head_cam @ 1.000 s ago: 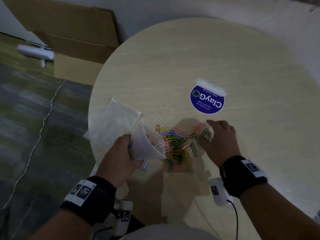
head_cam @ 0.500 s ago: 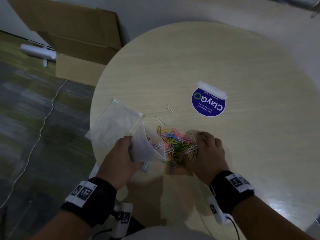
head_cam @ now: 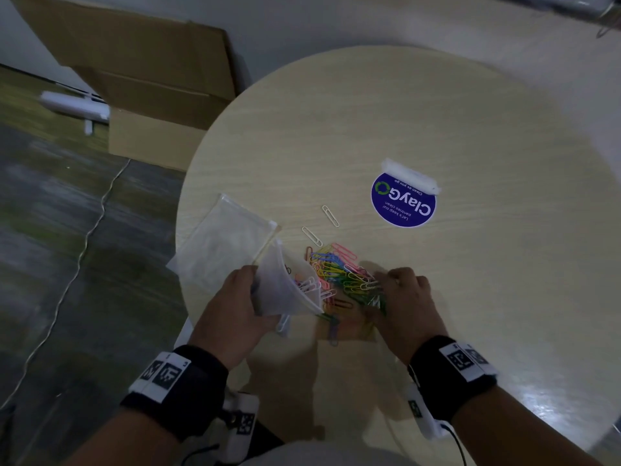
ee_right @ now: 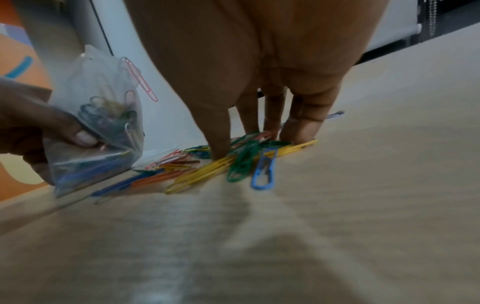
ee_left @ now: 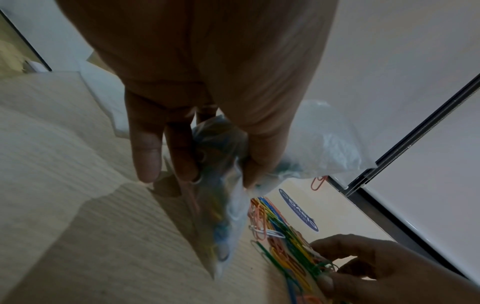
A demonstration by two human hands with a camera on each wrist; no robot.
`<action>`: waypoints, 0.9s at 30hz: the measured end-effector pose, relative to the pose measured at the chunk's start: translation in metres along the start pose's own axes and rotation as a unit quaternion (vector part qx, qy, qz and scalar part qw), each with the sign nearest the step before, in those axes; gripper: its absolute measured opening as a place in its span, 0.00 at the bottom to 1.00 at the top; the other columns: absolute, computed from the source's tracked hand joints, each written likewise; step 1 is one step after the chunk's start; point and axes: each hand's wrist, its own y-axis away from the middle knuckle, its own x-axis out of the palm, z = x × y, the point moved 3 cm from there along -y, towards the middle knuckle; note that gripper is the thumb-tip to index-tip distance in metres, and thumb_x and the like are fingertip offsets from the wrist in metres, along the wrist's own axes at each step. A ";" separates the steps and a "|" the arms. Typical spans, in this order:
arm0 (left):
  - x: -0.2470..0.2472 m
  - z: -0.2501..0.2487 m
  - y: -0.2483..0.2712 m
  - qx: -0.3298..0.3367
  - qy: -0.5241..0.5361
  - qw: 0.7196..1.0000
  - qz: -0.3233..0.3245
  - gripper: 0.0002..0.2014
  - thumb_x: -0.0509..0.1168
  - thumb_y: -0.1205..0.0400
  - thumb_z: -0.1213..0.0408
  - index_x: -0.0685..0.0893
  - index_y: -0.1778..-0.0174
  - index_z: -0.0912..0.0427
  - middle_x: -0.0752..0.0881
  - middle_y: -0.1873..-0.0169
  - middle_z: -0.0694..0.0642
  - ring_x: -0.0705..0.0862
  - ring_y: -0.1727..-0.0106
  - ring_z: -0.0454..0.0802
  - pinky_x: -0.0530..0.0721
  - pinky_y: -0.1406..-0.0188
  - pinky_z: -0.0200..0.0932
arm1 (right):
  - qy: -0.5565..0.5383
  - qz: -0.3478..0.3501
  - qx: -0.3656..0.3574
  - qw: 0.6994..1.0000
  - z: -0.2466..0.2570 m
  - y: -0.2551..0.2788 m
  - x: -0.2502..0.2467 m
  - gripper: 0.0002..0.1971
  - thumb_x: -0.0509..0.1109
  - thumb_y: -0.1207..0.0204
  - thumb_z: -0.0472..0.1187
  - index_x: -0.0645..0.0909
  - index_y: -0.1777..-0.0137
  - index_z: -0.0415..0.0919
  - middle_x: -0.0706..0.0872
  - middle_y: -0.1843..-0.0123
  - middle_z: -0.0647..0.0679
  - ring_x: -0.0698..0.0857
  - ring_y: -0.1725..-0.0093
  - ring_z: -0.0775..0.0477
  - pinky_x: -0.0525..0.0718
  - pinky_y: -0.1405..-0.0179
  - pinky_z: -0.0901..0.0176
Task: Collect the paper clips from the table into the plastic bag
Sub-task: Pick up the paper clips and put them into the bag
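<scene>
A heap of coloured paper clips [head_cam: 339,277] lies near the front left of the round table [head_cam: 437,112]. My left hand [head_cam: 250,290] grips a clear plastic bag [head_cam: 285,290] at the heap's left side, mouth towards the clips, with several clips inside [ee_right: 103,123]. My right hand [head_cam: 386,287] is on the heap's right side. Its thumb and fingers are curled down round a bunch of green and yellow clips [ee_left: 317,265], tips on the table. Two silver clips [head_cam: 330,215] [head_cam: 312,236] lie apart just beyond the heap.
A second clear bag [head_cam: 221,250] lies flat over the table's left edge, behind the held one. A round blue sticker [head_cam: 403,203] is stuck further back. A cardboard box [head_cam: 151,79] stands on the floor at the left, with a cable beside it.
My right hand has slid left, raking the clips into a tighter heap against the bag's mouth. The left hand and bag have hardly moved.
</scene>
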 end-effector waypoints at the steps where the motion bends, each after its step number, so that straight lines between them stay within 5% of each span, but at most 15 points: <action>1: 0.000 -0.001 0.000 0.001 0.000 1.000 0.001 0.32 0.82 0.36 0.57 0.76 0.39 0.49 0.81 0.44 0.51 0.84 0.45 0.53 0.84 0.48 0.55 | -0.012 -0.001 -0.008 1.000 0.001 -0.001 0.001 0.25 0.72 0.29 0.48 0.76 0.31 0.44 0.76 0.39 0.41 0.73 0.43 0.36 0.78 0.43 0.46; 4: 0.000 -0.001 0.000 -0.001 -0.001 1.000 0.001 0.32 0.82 0.36 0.56 0.76 0.38 0.49 0.82 0.43 0.51 0.85 0.45 0.54 0.85 0.48 0.55 | -0.037 -0.012 -0.028 0.999 0.001 -0.006 0.003 0.16 0.70 0.28 0.39 0.82 0.40 0.43 0.81 0.48 0.40 0.79 0.48 0.33 0.79 0.50 0.46; 14: 0.001 -0.006 -0.002 0.003 0.000 1.000 0.003 0.32 0.81 0.34 0.55 0.75 0.35 0.48 0.80 0.43 0.51 0.84 0.43 0.55 0.86 0.48 0.57 | -0.113 -0.037 -0.021 0.993 0.001 -0.011 -0.033 0.05 0.73 0.27 0.42 0.88 0.53 0.47 0.88 0.55 0.45 0.86 0.54 0.41 0.80 0.54 0.55; 19: 0.004 -0.015 -0.006 0.007 -0.017 1.000 0.004 0.33 0.82 0.34 0.56 0.75 0.36 0.50 0.79 0.43 0.50 0.83 0.43 0.54 0.84 0.47 0.53 | -0.160 -0.101 -0.074 0.979 0.032 0.003 -0.090 0.03 0.75 0.29 0.41 0.89 0.58 0.51 0.89 0.61 0.54 0.83 0.63 0.57 0.72 0.61 0.78; 24: 0.007 -0.026 -0.009 0.011 -0.038 0.999 0.010 0.27 0.79 0.31 0.55 0.74 0.39 0.47 0.78 0.43 0.49 0.83 0.43 0.55 0.81 0.47 0.47 | -0.169 -0.086 -0.117 0.975 0.071 0.005 -0.104 0.04 0.74 0.30 0.41 0.89 0.57 0.50 0.90 0.59 0.51 0.86 0.59 0.51 0.82 0.55 0.55; 27: 0.008 -0.028 -0.011 0.014 -0.022 1.000 0.011 0.26 0.78 0.29 0.55 0.75 0.38 0.44 0.79 0.42 0.48 0.84 0.42 0.53 0.83 0.43 0.47 | -0.136 -0.062 -0.126 0.981 0.088 -0.003 -0.094 0.05 0.72 0.30 0.43 0.88 0.56 0.48 0.89 0.57 0.47 0.86 0.54 0.43 0.82 0.52 0.50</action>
